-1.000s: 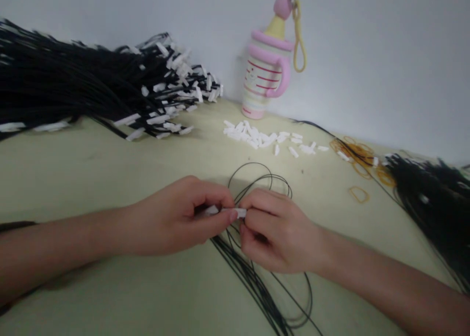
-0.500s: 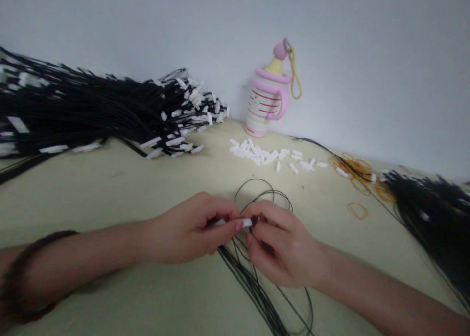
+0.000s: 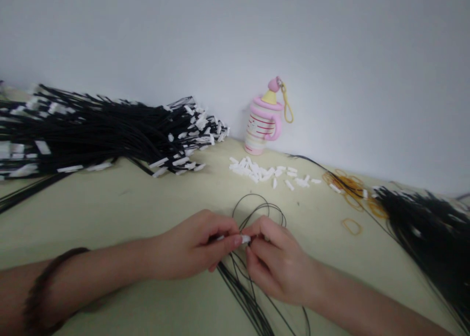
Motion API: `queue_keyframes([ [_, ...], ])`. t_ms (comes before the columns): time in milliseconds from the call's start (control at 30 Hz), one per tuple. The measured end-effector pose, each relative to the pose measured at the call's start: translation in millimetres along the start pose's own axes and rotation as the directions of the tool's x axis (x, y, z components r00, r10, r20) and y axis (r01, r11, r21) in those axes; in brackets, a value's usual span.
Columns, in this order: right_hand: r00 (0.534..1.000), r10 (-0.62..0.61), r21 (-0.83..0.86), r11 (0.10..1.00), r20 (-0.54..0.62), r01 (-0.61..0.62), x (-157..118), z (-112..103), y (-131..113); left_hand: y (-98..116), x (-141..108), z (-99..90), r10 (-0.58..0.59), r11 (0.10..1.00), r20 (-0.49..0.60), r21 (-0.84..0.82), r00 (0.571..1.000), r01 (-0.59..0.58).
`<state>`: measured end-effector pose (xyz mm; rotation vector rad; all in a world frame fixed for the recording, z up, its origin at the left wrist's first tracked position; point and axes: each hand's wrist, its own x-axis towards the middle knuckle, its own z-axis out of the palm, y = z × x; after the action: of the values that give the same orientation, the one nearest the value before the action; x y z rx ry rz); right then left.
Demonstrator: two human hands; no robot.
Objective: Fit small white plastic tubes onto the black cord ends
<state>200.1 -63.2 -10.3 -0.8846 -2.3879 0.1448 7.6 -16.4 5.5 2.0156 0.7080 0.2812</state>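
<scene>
My left hand [image 3: 198, 245] is closed, pinching a small white plastic connector [image 3: 246, 238] between thumb and forefinger. My right hand [image 3: 279, 260] is closed too, its fingertips meeting at the connector's right end on a thin black wire, most of which the fingers hide. Loops of thin wire [image 3: 253, 195] curl on the table behind both hands. Beneath them a bundle of black wires [image 3: 244, 297] runs down toward the near edge of the view.
A large pile of black wires [image 3: 121, 130] with white connectors lies at the back left. Loose white connectors [image 3: 253, 169] are scattered before a pink striped bottle [image 3: 259, 128]. Rubber bands [image 3: 348, 187] and another black wire bundle [image 3: 429, 238] lie to the right.
The view has tilted up, so everything sits lower in the picture. Both hands stay together at the white connector, with little change in their grip.
</scene>
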Motion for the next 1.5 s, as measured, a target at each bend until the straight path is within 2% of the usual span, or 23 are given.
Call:
queue_keyframes([
  [267,1.000,0.000,-0.028,1.000,-0.018,-0.001,-1.3,-0.8,-0.2,1.8,0.2,1.1,-0.039,0.999,-0.003,-0.010,0.999,0.039],
  [767,0.999,-0.017,-0.087,0.996,-0.035,0.014,1.3,-0.8,-2.2,0.8,1.0,1.4,-0.043,0.999,-0.006,-0.015,0.999,0.043],
  [1100,0.992,0.026,0.092,0.996,-0.121,-0.015,0.7,1.8,0.1,-0.4,0.8,1.3,-0.044,0.998,0.001,-0.034,0.999,0.044],
  [1200,0.994,0.019,0.083,0.996,-0.108,-0.010,1.3,-0.3,-0.8,-1.1,1.8,0.8,-0.050,0.996,0.004,-0.077,0.999,0.050],
  [1367,0.996,-0.042,-0.002,0.999,-0.074,0.042,2.3,-4.6,-1.0,-2.9,4.2,-0.4,-0.114,0.957,0.031,-0.266,0.993,0.118],
  [1500,0.995,-0.017,0.020,1.000,-0.101,0.019,1.2,-4.2,-0.8,-6.2,5.8,-1.4,-0.123,0.933,-0.032,-0.344,0.992,0.105],
])
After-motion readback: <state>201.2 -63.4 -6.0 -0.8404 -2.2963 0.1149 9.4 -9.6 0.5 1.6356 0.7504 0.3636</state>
